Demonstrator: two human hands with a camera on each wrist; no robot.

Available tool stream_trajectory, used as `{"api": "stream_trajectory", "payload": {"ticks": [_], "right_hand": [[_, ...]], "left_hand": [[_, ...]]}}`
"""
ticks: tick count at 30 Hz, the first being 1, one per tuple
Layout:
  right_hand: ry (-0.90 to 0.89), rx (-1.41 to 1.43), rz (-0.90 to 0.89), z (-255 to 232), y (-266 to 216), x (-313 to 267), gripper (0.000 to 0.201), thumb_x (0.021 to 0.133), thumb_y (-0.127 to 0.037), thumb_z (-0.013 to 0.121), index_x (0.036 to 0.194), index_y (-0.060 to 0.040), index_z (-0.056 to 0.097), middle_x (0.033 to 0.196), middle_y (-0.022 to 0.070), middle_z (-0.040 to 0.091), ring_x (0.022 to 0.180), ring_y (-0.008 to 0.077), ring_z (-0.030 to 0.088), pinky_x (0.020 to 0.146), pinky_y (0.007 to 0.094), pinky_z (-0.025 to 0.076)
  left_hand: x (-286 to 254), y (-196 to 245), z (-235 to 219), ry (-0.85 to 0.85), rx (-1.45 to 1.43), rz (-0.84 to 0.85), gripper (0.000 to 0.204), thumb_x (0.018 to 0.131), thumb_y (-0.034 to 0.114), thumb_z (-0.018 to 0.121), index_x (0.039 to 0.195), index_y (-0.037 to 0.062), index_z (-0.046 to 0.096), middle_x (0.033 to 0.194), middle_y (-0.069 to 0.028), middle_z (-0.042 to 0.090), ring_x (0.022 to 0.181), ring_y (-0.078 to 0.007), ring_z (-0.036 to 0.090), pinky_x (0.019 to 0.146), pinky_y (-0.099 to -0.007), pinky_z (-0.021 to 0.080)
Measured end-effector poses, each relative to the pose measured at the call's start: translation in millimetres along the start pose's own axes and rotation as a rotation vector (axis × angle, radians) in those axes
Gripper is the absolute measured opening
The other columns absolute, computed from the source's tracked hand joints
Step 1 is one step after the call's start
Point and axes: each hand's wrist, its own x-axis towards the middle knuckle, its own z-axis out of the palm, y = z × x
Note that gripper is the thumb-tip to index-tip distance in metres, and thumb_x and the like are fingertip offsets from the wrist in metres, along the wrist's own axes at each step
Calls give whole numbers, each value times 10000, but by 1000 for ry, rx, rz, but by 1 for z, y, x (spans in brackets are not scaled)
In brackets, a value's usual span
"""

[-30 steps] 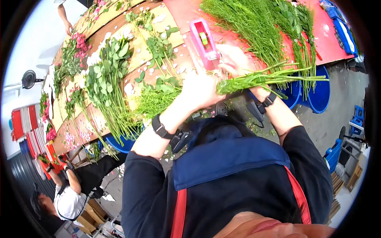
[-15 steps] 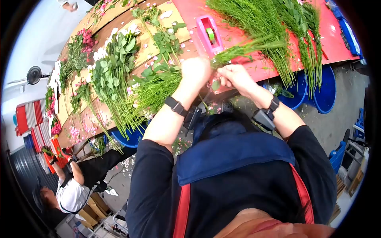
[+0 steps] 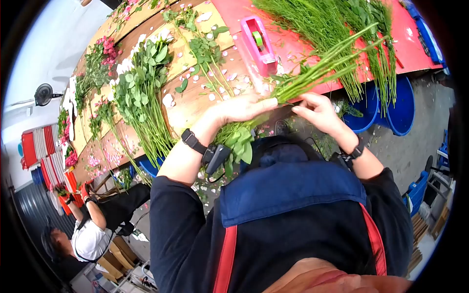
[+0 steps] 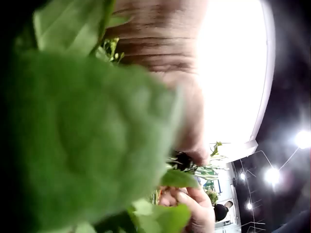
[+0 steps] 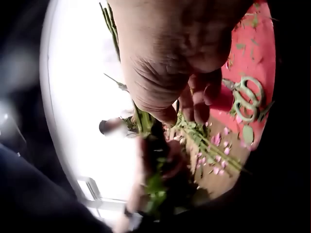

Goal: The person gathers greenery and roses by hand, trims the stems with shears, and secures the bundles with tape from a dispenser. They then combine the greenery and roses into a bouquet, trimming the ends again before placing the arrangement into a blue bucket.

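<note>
My left hand point(image 3: 246, 108) grips a bunch of green stems point(image 3: 320, 73) in the head view. Its cut ends point up and right, and its broad leaves point(image 3: 240, 144) hang below the hand towards my body. Those leaves fill much of the left wrist view. Beside the bunch, my right hand point(image 3: 320, 113) has thumb and fingers bent close to the stems; I cannot tell whether it pinches anything. Just beyond the stems stands a pink tape dispenser point(image 3: 258, 46) with a green-cored roll. Scissors point(image 5: 249, 98) with pale handles lie on the red tabletop in the right wrist view.
Feathery greenery point(image 3: 317, 29) lies at the table's upper right, above blue buckets point(image 3: 398, 110). White roses point(image 3: 139, 80) and pink flowers point(image 3: 105, 51) spread over the left side, among scattered petals. Another person point(image 3: 88, 239) in a white shirt works at lower left.
The bunch has turned over: its stem ends first pointed right, then its feathery tops, and now the stem ends point up-right. The left hand has flattened out over it; the right has drawn slightly aside.
</note>
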Motion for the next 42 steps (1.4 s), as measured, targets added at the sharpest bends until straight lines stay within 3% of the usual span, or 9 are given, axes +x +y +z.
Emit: {"api": "stream_trajectory", "payload": {"ticks": [3,7,9,14,19,23,27,31,42], "right_hand": [[128,260,-315,23,34,26,338,834,-49,649,1163,0,584,946,49,642,869,113,587,772,256,495],[-72,932,-91,24,51,30,275,843,2,612,1117,2,596,977,61,635,935,160,594,825,299,503],[235,175,-371,17,27,18,213,856,-38,615,1062,-8,655,887,64,661,774,115,602,684,266,493],[139,264,29,10,-3,-7,169,879,-155,625,900,-4,698,728,36,666,600,60,568,551,222,462],[248,631,57,-13,-6,-37,180,894,-154,591,806,-16,668,712,53,652,609,135,593,565,245,474],[644,-809,-475,-77,-25,-91,458,662,-220,773,1050,-35,613,918,66,647,941,260,591,888,424,420],[404,-864,153,-113,28,-125,615,607,-227,766,1166,-84,553,944,98,646,910,287,610,807,419,468],[923,-656,5,-147,59,-127,292,636,-138,725,913,-78,656,811,108,641,772,299,630,653,373,499],[1148,-673,465,-336,184,-33,531,786,-428,661,1199,-101,595,993,218,647,940,346,627,791,417,494]], "left_hand": [[6,6,17,-274,-385,-154,579,942,566,395,864,31,603,689,-38,560,575,-116,510,526,-260,427],[13,26,25,-321,-479,-143,521,926,522,481,859,19,600,702,-48,574,581,-127,535,528,-254,446],[23,16,24,-112,-211,-8,441,881,444,581,921,7,618,747,-64,609,642,-139,569,589,-271,474],[51,32,34,248,508,-256,377,703,297,666,968,31,636,844,-208,667,797,-339,660,729,-392,519],[77,50,54,447,1054,-117,532,708,476,720,919,27,528,608,-136,618,558,-287,647,501,-403,510],[95,58,62,347,1201,202,515,685,484,743,860,59,513,537,-99,577,486,-273,616,437,-385,474],[129,112,61,220,1373,469,483,665,443,757,866,75,519,634,-78,569,565,-258,597,582,-384,469],[166,183,62,550,1310,803,542,692,363,734,1151,131,565,1268,-85,496,1248,-262,416,1045,-483,234],[150,83,78,486,860,610,456,688,85,728,1108,84,551,1135,-111,548,1071,-298,533,918,-418,377]]}}
